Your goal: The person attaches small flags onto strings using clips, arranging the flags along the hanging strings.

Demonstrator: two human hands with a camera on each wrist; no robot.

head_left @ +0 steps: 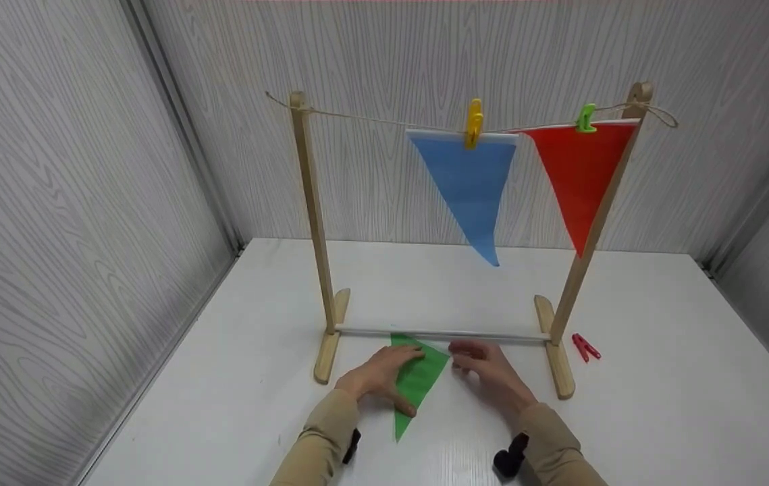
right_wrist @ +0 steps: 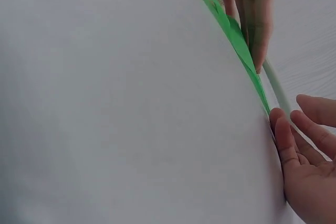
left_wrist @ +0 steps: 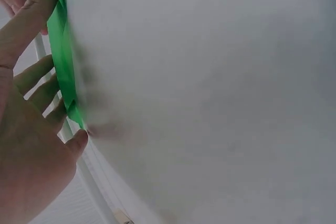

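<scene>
The left hand (head_left: 384, 374) has its grip spread over the green pennant (head_left: 428, 371), the thumb near its right edge. The right hand (head_left: 489, 370) has bent fingers, their tips at the pennant's right corner; whether this grip pinches it, I cannot tell. The pennant lies on the tabletop (head_left: 222, 405), narrow point towards the person, upper end beside the white rod (head_left: 492, 335). Above, a blue pennant (head_left: 472, 182) and a red pennant (head_left: 590, 162) hang from the string (head_left: 364, 119). A red clip (head_left: 585, 346) lies farther right.
</scene>
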